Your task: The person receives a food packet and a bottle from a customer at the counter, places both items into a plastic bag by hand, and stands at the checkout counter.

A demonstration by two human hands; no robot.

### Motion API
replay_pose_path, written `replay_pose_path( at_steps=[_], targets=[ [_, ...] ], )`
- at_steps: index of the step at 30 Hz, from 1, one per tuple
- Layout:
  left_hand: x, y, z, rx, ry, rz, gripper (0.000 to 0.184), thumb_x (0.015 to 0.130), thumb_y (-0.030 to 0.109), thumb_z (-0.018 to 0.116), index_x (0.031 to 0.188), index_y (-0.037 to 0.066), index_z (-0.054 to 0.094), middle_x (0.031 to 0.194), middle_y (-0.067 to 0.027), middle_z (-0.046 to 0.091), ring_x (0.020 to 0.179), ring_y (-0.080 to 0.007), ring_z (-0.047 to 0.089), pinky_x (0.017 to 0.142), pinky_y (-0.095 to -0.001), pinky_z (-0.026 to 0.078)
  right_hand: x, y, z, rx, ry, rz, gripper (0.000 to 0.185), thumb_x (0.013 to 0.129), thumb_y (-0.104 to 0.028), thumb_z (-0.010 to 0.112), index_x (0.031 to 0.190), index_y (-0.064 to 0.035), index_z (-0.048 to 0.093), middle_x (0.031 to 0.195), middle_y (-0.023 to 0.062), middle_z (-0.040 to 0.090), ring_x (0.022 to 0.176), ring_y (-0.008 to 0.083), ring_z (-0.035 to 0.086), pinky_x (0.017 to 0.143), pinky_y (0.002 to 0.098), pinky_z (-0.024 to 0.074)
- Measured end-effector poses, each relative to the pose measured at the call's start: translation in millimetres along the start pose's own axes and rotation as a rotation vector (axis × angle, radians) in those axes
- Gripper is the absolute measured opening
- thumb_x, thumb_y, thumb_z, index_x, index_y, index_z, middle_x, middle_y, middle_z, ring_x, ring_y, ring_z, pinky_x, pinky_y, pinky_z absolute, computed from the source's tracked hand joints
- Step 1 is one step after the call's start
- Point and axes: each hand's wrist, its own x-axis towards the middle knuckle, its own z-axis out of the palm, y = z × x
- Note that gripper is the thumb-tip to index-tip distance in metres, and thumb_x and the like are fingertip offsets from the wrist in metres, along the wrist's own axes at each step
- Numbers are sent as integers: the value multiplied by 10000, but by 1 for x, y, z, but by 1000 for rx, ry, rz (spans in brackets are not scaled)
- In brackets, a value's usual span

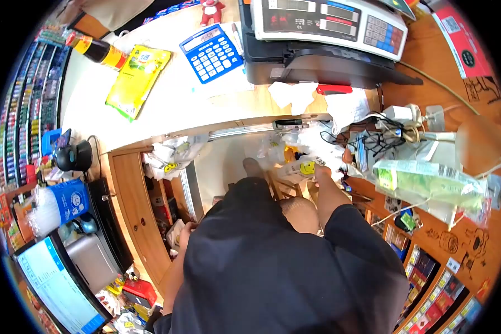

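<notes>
My right hand (322, 177) is low under the counter, at the edge of a white plastic bag (305, 169) with a yellow smiley print. Its fingers look closed on the bag. My left hand (187, 231) hangs by the open side of the wooden cabinet (133, 206), next to a whitish item on a shelf. Most of its fingers are hidden by my black clothing. On the counter above lie a yellow packet (138, 81), a dark sauce bottle (98, 51) and a blue calculator (211, 54).
A scale (334, 23) sits on a black printer (328, 65). Tangled cables (392, 129) and a green-and-clear package (428, 182) are at right. A monitor (61, 286) stands at lower left. More plastic bags (175, 155) hang by the cabinet. A wooden stool is partly hidden below me.
</notes>
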Motion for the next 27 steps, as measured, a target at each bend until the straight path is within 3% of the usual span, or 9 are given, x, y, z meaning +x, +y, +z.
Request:
replay_pose_path(
  at_steps=[3,6,15,17,20,23,24,27],
  targets=[
    [17,-97,19,-59,31,-132,329,948,266,658,1076,-37,651,986,-161,711,958,-251,655,891,-341,491,-13,-19,10,196,53,74,552,936,-536,629,1157,-33,685,1039,165,724,710,319,697,530,471,560],
    [-7,-88,30,-72,180,-64,284,960,253,643,1062,-11,667,950,-139,703,918,-242,651,868,-349,493,18,-18,20,389,-111,107,513,942,-514,627,1158,-52,681,1013,161,726,726,335,696,536,485,561],
    [-36,-86,7,-66,129,-114,276,954,248,669,1066,-4,674,945,-129,700,887,-229,657,842,-343,504,63,-6,47,645,70,250,487,941,-509,634,1107,-56,701,1009,152,729,742,308,711,560,469,570],
    [-35,-87,2,-50,98,-111,274,953,247,675,1067,-3,676,944,-127,699,881,-226,658,836,-342,506,75,6,50,583,122,209,482,941,-508,636,1096,-56,706,1008,150,729,746,302,714,565,466,572],
    [-27,-89,-4,-27,47,-92,272,951,245,683,1068,0,679,942,-124,698,870,-221,659,827,-340,510,121,55,70,174,225,-39,506,900,-440,673,1097,23,726,1039,236,748,978,378,728,832,474,568],
    [-24,-97,-13,-24,29,-67,270,949,243,692,1070,2,681,940,-121,697,860,-217,661,818,-339,513,17,34,50,-81,346,-148,495,924,-454,700,1021,29,746,1080,234,738,1018,340,726,850,439,567],
    [-26,-104,-13,-31,26,-66,269,948,243,695,1070,3,682,940,-120,697,857,-215,662,816,-338,515,-6,36,47,-101,287,-220,563,897,-468,726,1093,60,722,1124,261,719,1094,401,682,952,455,525],
    [-26,-114,-14,-65,18,-35,268,946,241,704,1072,5,685,938,-117,695,847,-211,664,807,-336,518,-22,55,86,-305,271,-484,545,897,-482,711,1102,23,724,1130,251,718,1074,396,689,938,465,531]
  ],
)
